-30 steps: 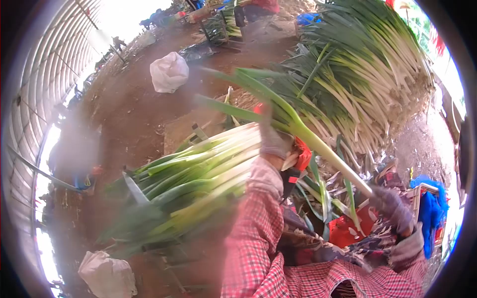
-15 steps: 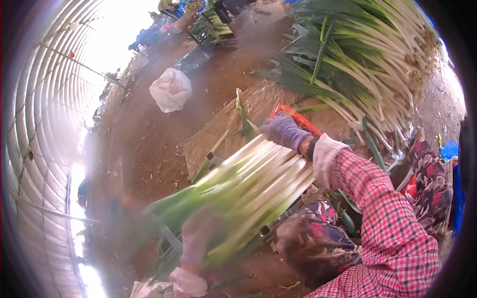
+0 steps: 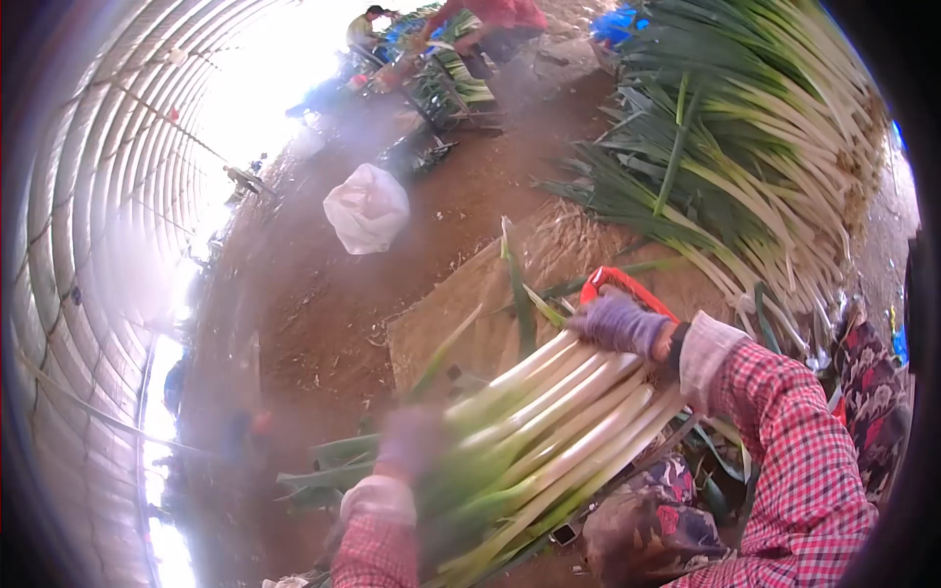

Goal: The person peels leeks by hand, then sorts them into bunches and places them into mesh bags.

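Observation:
A bundle of long green onions lies slantwise in front of me, white stalks toward the right and green leaves toward the left. My right hand, in a purple glove, is closed at the upper white ends of the stalks. A red loop-shaped thing is in that hand; its exact kind is not clear. My left hand, also gloved, is at the leafy left side of the bundle. Motion blur smears its fingers, so its grip is hidden.
A large heap of green onions lies at the upper right. A white plastic bag sits on the dirt floor, beyond a brown sheet. Farther back, a person in red is beside more onions. My patterned trouser leg is below the bundle.
My left hand has moved up along the leafy side of the bundle. The view has shifted, so the bag and heap appear further right, and people show at the top.

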The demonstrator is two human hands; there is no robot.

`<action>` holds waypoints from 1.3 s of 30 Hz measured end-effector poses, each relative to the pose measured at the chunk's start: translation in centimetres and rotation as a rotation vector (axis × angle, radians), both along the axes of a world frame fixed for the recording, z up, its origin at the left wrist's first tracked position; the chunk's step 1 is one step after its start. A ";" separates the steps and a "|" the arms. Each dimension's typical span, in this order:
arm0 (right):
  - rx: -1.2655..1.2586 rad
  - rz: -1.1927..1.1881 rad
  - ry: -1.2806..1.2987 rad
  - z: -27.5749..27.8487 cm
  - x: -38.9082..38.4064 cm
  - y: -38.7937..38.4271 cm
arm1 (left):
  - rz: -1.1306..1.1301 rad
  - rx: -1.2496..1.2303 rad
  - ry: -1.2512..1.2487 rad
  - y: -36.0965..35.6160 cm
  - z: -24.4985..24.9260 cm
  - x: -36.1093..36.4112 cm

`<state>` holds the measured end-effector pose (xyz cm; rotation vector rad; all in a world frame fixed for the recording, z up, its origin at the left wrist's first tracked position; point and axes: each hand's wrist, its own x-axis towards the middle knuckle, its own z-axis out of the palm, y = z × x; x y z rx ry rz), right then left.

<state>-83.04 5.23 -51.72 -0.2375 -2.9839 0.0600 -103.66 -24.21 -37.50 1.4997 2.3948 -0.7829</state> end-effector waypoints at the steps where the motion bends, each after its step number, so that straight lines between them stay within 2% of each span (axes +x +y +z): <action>1: -0.119 0.106 0.095 2.1 0.8 -1.0 | 0.028 0.003 -0.012 0.2 0.2 0.2; 3: -0.393 0.055 0.079 0.2 -0.3 -1.1 | 0.090 0.042 -0.071 -0.2 -0.7 -0.7; 6: -0.419 -0.037 0.006 -0.8 -1.2 -1.0 | 0.119 0.109 -0.084 -0.3 -2.3 -1.4; 9: -0.412 -0.049 0.059 -1.7 -1.3 -1.1 | -0.037 0.119 -0.088 -0.7 -2.2 -2.2; 10: -0.406 0.011 0.149 -1.3 -0.8 -1.1 | 0.021 0.218 -0.139 -1.8 -2.3 -3.5; 11: -0.421 -0.021 0.064 -0.7 -0.5 -1.1 | 0.075 0.321 -0.192 -3.1 -2.5 -4.9; 12: -0.476 -0.023 0.118 -1.1 -0.6 -1.1 | 0.112 0.203 -0.113 -3.9 -1.4 -5.7; 14: -0.543 -0.044 0.124 -1.3 -0.7 -1.5 | 0.325 0.326 -0.078 -7.6 -1.5 -9.6; 16: -0.560 -0.098 0.049 0.1 -0.3 -1.7 | 0.386 0.114 0.086 -9.9 0.3 -11.4; 19: -0.562 -0.099 0.070 -0.6 -0.4 -1.5 | 0.476 0.073 0.164 -11.0 2.3 -10.4; 22: -0.560 -0.122 0.020 -0.2 -0.3 -1.8 | 0.399 -0.054 0.291 -11.8 0.3 -11.0; 25: -0.574 -0.125 0.026 -0.2 -0.4 -1.7 | 0.621 0.089 0.342 -12.0 0.4 -7.3; 26: -0.572 -0.132 0.025 0.0 -0.3 -1.7 | 0.585 0.073 0.385 -12.2 0.8 -6.1; 29: -0.603 -0.135 0.026 -0.6 -0.2 -1.4 | 0.852 0.087 0.329 -11.7 3.5 -2.4; 30: -0.584 -0.134 0.024 -0.6 -0.2 -1.3 | 0.746 0.000 0.251 -11.1 6.6 0.3; 33: -0.610 -0.165 -0.031 0.2 -0.4 -1.6 | 0.806 0.043 0.187 -16.1 4.5 -3.8; 34: -0.624 -0.180 -0.060 0.6 -0.3 -1.7 | 0.810 0.037 0.089 -16.5 4.4 -4.8; 35: -0.599 -0.163 -0.039 0.4 -0.3 -1.6 | 0.784 0.031 0.190 -16.5 3.5 -5.2; 37: -0.555 -0.143 0.002 -0.5 -0.3 -1.3 | 0.713 0.017 0.392 -12.1 4.7 -2.7; 38: -0.569 -0.146 0.004 -0.1 -0.1 -1.5 | 0.545 -0.013 0.430 -9.9 5.0 -1.2; 39: -0.588 -0.140 0.015 -0.5 -0.1 -1.5 | 0.452 0.037 0.262 -8.5 4.5 -1.1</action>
